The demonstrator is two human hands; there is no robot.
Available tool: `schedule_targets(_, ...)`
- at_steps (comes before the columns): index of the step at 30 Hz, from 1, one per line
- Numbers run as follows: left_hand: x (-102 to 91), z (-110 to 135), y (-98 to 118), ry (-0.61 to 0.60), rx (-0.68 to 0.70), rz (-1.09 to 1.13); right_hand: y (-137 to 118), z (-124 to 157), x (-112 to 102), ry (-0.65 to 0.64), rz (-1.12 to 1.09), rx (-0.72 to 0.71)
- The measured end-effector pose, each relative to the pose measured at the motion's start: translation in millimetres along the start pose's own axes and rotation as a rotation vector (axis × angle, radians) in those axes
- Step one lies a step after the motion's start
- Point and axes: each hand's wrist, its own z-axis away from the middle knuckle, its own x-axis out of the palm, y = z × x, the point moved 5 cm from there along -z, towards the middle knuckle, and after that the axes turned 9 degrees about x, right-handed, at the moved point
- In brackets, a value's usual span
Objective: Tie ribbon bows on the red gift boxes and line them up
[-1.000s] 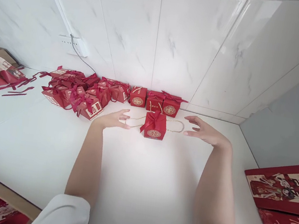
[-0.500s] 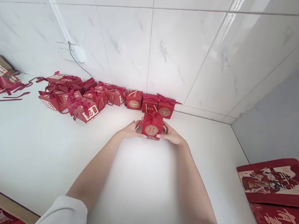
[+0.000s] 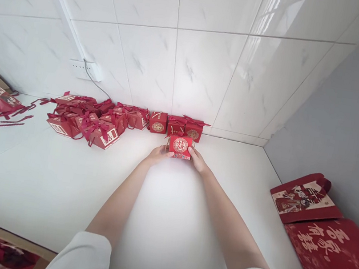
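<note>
White counter beneath them, the left hand and right hand hold the ribboned red box from opposite sides, equally near it, fingers closed around it, no long axis clear, just before three red boxes.

Bare forearms stretched forward, angled inward, left hand facing right hand, fingers bent

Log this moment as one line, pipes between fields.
left hand: holds red box, left side | right hand: holds its right side | behind: other boxes along tiled wall
</note>
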Motion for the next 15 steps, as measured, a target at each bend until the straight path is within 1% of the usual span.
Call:
schedule_targets(5, 7.0, 11, 5, 0.012, 0.035, -0.038, 3, 17, 5, 0.025, 0.0, -0.017)
schedule_targets(11, 18.9, 29, 13, -0.059, 0.063, 0.0, 4, 40, 8, 0.036, 0.018, -0.063)
schedule_targets(15, 21.4, 34, 14, -0.082, 0.07, 0.034, 8, 46, 8, 0.06, 0.044, -0.061)
